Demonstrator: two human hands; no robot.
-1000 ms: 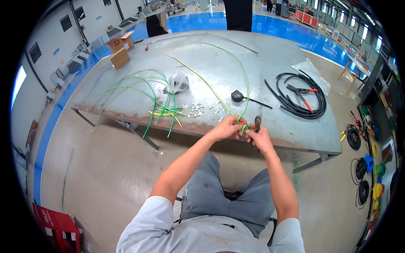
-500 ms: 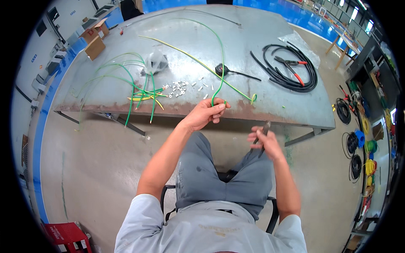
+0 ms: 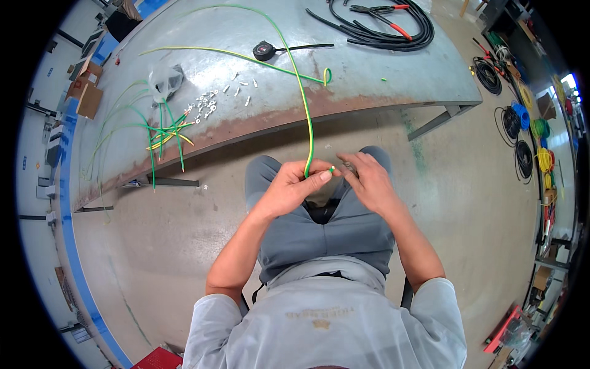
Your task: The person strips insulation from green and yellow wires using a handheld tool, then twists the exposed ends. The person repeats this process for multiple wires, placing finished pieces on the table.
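My left hand [image 3: 299,184] is closed around a green-and-yellow wire [image 3: 309,132], thumb pressed over it, above my lap. A short end of the wire with a pale tip sticks out past my fingertips towards my right hand [image 3: 372,184]. That hand is curled close to the wire end, fingers bent. At its fingertips shows a bit of dark metal, the tip of the pliers [image 3: 349,165]; the rest is hidden in the palm. From my left hand the wire runs up over the table edge and curves away to the left.
On the metal table [image 3: 203,31] lie a second wire [image 3: 246,57], a tape measure [image 3: 264,50], loose metal lugs [image 3: 206,106], a bundle of cut wires [image 3: 166,132], a plastic bag [image 3: 165,81] and black cable [image 3: 424,31] with red-handled pliers [image 3: 393,24]. Cable coils [image 3: 522,160] are at the right.
My right hand has come up and left with the pliers, close to my left hand. Both hands are now over my lap, and the view has shifted, with the table higher in it.
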